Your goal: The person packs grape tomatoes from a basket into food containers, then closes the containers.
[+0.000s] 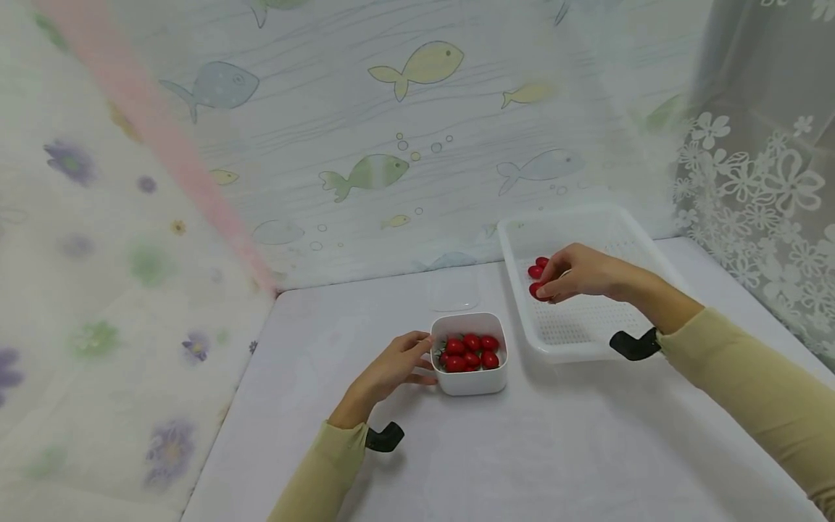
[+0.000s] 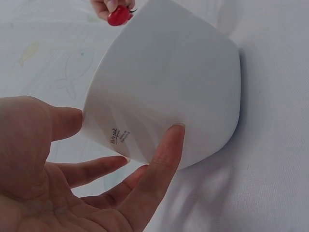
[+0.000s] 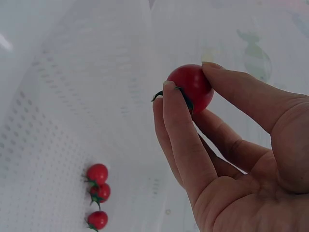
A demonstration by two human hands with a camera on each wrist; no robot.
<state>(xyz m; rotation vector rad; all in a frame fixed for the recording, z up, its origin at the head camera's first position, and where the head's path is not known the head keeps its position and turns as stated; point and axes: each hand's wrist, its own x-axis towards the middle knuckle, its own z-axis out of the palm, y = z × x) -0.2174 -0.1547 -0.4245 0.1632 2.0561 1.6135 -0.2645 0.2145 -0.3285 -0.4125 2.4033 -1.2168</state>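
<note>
My right hand (image 1: 583, 272) pinches a red cherry tomato (image 3: 193, 84) with a green stem between thumb and fingertips, over the white perforated basket (image 1: 554, 351). Three more cherry tomatoes (image 3: 98, 193) lie on the basket floor in the right wrist view. To the left stands a small white square box (image 1: 472, 384), holding several cherry tomatoes (image 1: 471, 341). My left hand (image 1: 391, 368) is at the box's left side, thumb tip at the rim and loosely extended fingers along the wall. Small dark print (image 2: 118, 136) shows on that wall in the left wrist view.
A clear, flat lid-like piece (image 1: 454, 296) lies behind the box. Fish-patterned cloth (image 1: 391, 225) hangs along the table's back edge, flowered cloth (image 1: 117, 348) on the left and lace (image 1: 770, 174) on the right. The basket's raised rim stands right of the box.
</note>
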